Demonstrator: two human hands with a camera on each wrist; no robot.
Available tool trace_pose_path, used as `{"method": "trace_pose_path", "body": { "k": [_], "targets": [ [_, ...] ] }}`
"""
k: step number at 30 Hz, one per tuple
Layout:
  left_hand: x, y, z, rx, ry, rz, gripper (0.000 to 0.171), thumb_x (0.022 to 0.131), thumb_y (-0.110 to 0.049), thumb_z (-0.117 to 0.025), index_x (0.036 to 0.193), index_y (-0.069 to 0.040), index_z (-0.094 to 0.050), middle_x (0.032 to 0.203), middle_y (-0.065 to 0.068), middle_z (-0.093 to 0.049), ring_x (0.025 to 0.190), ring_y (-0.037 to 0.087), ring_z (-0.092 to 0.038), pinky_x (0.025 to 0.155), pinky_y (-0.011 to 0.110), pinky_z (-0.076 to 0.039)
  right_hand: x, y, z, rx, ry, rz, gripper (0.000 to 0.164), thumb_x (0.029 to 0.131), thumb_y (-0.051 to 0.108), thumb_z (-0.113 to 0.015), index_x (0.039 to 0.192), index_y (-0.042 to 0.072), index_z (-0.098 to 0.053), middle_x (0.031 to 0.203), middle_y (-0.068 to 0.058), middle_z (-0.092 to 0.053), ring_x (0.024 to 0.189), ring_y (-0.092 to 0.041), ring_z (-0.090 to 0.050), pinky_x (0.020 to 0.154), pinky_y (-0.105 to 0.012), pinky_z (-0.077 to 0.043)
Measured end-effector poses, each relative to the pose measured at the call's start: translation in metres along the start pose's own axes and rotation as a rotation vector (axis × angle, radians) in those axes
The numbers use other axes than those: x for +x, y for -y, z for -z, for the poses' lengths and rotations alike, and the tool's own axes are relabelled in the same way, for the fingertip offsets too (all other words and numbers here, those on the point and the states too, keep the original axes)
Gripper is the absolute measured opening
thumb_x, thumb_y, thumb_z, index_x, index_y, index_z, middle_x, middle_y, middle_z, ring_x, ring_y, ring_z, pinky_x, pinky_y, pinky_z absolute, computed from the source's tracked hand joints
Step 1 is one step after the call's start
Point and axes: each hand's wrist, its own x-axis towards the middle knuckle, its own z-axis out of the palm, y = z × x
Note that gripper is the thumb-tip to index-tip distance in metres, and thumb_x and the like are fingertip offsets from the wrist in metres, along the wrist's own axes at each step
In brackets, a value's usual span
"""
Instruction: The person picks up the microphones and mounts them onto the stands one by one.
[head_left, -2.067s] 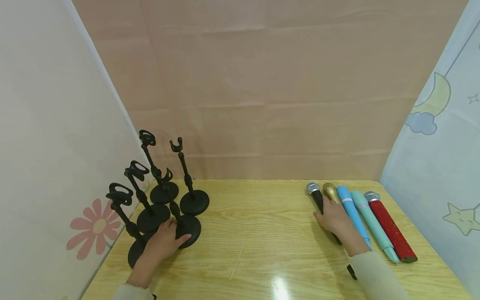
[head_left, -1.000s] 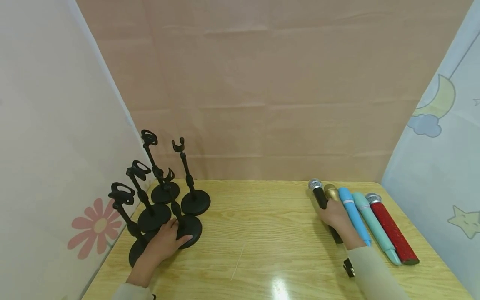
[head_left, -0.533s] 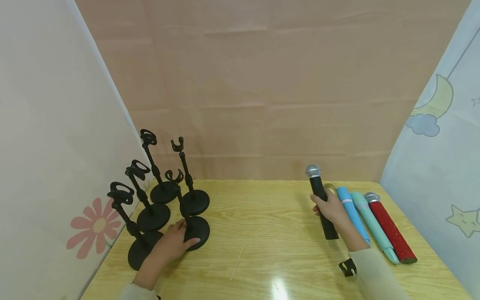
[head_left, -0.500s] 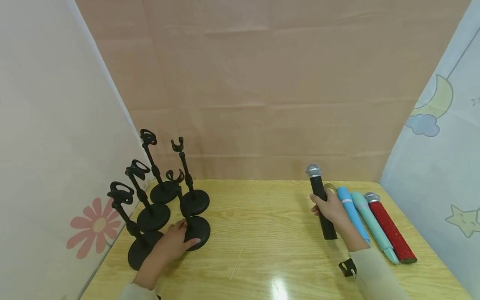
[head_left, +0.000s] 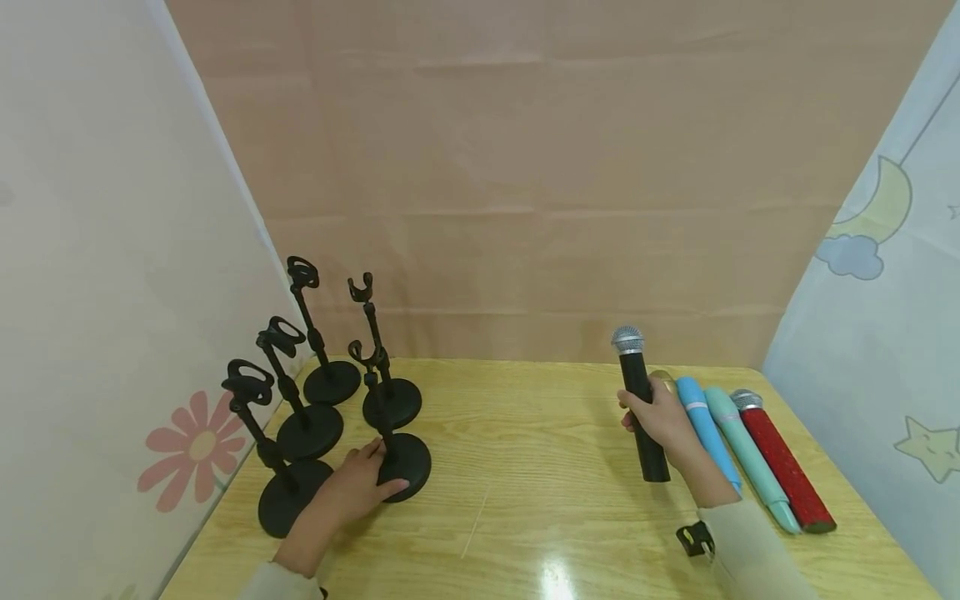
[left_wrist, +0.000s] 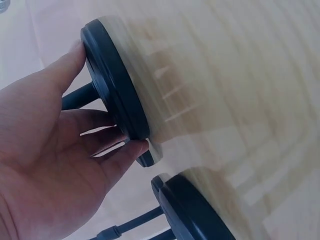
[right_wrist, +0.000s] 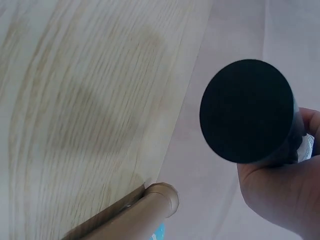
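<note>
My left hand [head_left: 358,482] grips the round base of a black microphone stand [head_left: 412,468]. In the left wrist view, thumb and fingers of the left hand [left_wrist: 45,130] span the rim of the stand's base [left_wrist: 120,92], with its pole between them. Over at the right, my right hand [head_left: 662,421] holds a black microphone [head_left: 633,371] with a silver mesh head, tilted and raised off the table. Its flat black end [right_wrist: 247,112] faces the right wrist camera. A gold microphone [head_left: 663,380] lies partly hidden behind the right hand.
Several other black stands, such as the nearest one [head_left: 288,500], crowd the table's left side by the wall. Right of the right hand lie a blue microphone [head_left: 701,417], a mint one [head_left: 750,454] and a red one [head_left: 787,467]. A brown backdrop [head_left: 525,208] closes off the back.
The black microphone has been lifted off the table by my right hand and tipped more upright. My left hand has slid its stand to the right, away from the other stands.
</note>
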Motion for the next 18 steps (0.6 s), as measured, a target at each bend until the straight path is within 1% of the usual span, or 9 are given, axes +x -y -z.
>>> {"method": "trace_pose_path", "body": {
  "k": [3,6,11,13,18],
  "targets": [
    [0.000,-0.002,-0.002,0.001,0.003,-0.008,0.085,0.094,-0.055,-0.065,0.148,0.007,-0.044,0.157,0.027,-0.037,0.138,0.050,-0.040,0.101,0.065,-0.044,-0.001,0.000,0.000,0.000,0.005,-0.003,0.058,0.104,0.039,-0.057,0.135,-0.004,-0.034,0.108,-0.018,-0.062,0.075,-0.020,-0.068,0.072,-0.037,-0.059],
    [0.001,-0.005,-0.004,-0.016,0.025,-0.016,0.085,0.094,-0.053,-0.066,0.150,0.007,-0.041,0.158,0.027,-0.034,0.139,0.051,-0.039,0.102,0.066,-0.043,-0.003,0.002,-0.001,-0.005,0.007,-0.006,0.056,0.104,0.038,-0.057,0.134,-0.003,-0.035,0.106,-0.017,-0.062,0.076,-0.020,-0.067,0.071,-0.034,-0.058],
    [-0.001,-0.012,-0.004,-0.061,0.055,-0.050,0.080,0.096,-0.043,-0.069,0.150,0.008,-0.040,0.158,0.029,-0.033,0.138,0.053,-0.039,0.105,0.064,-0.041,-0.005,0.004,-0.003,0.001,0.006,-0.010,0.055,0.104,0.038,-0.058,0.135,-0.003,-0.036,0.104,-0.014,-0.063,0.080,-0.026,-0.068,0.072,-0.037,-0.058],
    [-0.001,-0.015,-0.005,-0.059,0.057,-0.062,0.079,0.096,-0.042,-0.069,0.150,0.008,-0.040,0.158,0.029,-0.034,0.138,0.053,-0.040,0.105,0.063,-0.042,-0.006,0.005,-0.003,0.008,0.007,-0.011,0.058,0.103,0.040,-0.058,0.136,-0.002,-0.036,0.102,-0.013,-0.063,0.080,-0.027,-0.068,0.073,-0.038,-0.058],
    [0.001,-0.021,-0.006,-0.057,0.063,-0.060,0.080,0.095,-0.044,-0.069,0.150,0.007,-0.042,0.157,0.027,-0.036,0.137,0.052,-0.042,0.106,0.062,-0.042,-0.005,0.006,-0.004,0.014,0.008,-0.009,0.067,0.102,0.046,-0.059,0.140,-0.002,-0.034,0.099,-0.012,-0.064,0.077,-0.022,-0.067,0.072,-0.034,-0.056]
  ]
}}
